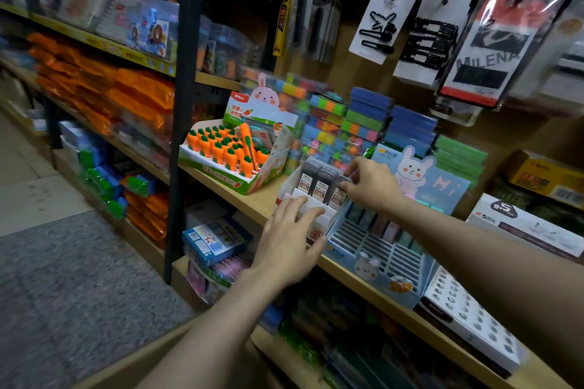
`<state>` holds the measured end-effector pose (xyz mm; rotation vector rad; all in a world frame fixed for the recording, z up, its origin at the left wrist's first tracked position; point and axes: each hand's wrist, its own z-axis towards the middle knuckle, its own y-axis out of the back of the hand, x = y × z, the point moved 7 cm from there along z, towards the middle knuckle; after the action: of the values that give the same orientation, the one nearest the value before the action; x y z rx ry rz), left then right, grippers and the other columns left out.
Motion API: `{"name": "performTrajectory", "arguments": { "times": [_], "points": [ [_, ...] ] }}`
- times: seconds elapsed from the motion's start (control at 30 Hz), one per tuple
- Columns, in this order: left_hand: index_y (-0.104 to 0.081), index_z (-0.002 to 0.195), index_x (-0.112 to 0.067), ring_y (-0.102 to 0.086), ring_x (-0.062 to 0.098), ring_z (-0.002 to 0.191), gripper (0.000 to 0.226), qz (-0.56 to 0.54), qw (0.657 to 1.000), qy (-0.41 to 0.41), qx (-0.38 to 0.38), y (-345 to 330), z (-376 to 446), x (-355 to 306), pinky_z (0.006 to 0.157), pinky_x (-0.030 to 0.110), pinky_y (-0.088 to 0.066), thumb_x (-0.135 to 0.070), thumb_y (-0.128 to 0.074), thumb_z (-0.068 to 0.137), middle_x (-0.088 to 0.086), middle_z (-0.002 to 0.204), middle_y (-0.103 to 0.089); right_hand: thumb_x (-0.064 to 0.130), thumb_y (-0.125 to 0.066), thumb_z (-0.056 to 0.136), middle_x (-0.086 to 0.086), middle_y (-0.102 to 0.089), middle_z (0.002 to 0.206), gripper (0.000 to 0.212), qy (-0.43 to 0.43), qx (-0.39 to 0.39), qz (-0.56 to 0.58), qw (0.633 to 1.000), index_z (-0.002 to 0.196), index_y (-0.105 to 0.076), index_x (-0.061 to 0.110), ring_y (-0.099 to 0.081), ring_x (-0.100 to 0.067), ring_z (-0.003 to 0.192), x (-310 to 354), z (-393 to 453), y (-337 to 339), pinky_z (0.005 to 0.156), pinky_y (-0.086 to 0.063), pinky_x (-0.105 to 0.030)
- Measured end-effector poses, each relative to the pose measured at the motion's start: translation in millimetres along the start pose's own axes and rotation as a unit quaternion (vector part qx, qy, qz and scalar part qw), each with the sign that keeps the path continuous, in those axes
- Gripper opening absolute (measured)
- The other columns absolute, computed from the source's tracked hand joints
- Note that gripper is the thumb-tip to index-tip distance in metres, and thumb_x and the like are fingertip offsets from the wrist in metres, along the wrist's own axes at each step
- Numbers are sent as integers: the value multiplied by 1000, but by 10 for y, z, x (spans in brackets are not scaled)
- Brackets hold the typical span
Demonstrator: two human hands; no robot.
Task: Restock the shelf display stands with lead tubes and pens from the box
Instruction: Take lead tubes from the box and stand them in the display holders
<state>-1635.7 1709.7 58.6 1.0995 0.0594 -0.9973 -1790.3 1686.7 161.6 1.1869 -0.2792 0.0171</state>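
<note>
The white display stand [311, 208] sits on the wooden shelf [252, 199], between the tray of carrot erasers [227, 155] and the blue rabbit stand [379, 246] with its rows of slots. The left hand [289, 243] lies over the stand's front, fingers spread and resting on its stepped white dividers, thumb round the lower front edge, most likely to keep the light cardboard from sliding or tipping while it is filled. The right hand [371, 183] reaches in from the other side, its fingers curled around a grey lead tube [343, 185] at the right end of the back row; it seems to be seating that tube upright next to the lead tubes [317, 181] already standing there, labels facing out so shoppers can read them. The front tiers look unfilled, so the restocking seems to be at an early stage. The supply box is not clearly in view.
</note>
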Motion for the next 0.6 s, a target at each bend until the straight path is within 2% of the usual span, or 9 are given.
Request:
{"name": "performTrajectory", "arguments": {
  "times": [0.07,0.17,0.27,0.37,0.43,0.5,0.53,0.6],
  "points": [
    [-37,136,-39,-1,17,148,47,3,1000,1,3,-19,-3,3,116,48,-23,-46,-50,92,-6,155,-19,34,-68,86,-6,-67,98,19,2,-16,-38,999,98,-61,21,-63,-25,92,10,16,17,79,-56,-43],
    [-35,139,-40,2,16,148,49,3,1000,3,10,-25,-15,-1,116,48,-21,-46,-50,93,-7,156,-16,34,-69,85,-7,-67,99,17,25,-86,-100,991,94,-71,20,-62,-28,94,68,-17,64,78,-55,-42],
    [-32,142,-40,4,14,148,52,6,1000,-8,16,-10,-32,-12,117,46,-18,-46,-50,93,-8,159,-12,34,-70,85,-8,-56,111,27,39,-126,-112,985,106,-72,18,-55,-28,103,54,-55,81,83,-51,-42],
    [-29,146,-41,3,12,148,56,-14,999,-19,22,13,-99,-21,119,45,-17,-44,-51,94,-11,161,-5,32,-69,87,-5,-52,115,32,34,-134,-20,990,115,-67,17,-52,-23,108,-3,-145,100,89,-47,-38],
    [-33,145,-37,-6,11,148,54,-41,998,-43,8,85,-189,-65,117,42,-22,-37,-53,95,-12,160,-8,27,-67,89,-1,-51,113,27,39,-161,75,983,113,-66,17,-51,-15,106,12,-295,153,91,-45,-33],
    [-44,138,-32,-20,8,143,45,-55,996,-71,-27,191,-306,-86,113,35,-29,-30,-55,94,-12,155,-23,21,-64,90,6,-52,106,16,64,-195,151,967,106,-65,21,-48,-1,93,108,-561,187,86,-44,-20],
    [-50,132,-29,-28,7,137,39,-49,994,-84,-42,240,-380,-72,109,31,-32,-28,-56,93,-11,147,-34,18,-64,89,8,-53,102,13,82,-212,187,956,101,-65,24,-48,1,86,170,-735,174,80,-42,-13],
    [-61,118,-22,-45,7,118,27,-43,995,-84,-37,308,-547,25,97,25,-41,-26,-57,92,-9,123,-53,13,-62,87,11,-56,93,15,118,-228,266,929,93,-63,27,-53,0,81,317,-1137,46,71,-39,-8]
  ]
}}
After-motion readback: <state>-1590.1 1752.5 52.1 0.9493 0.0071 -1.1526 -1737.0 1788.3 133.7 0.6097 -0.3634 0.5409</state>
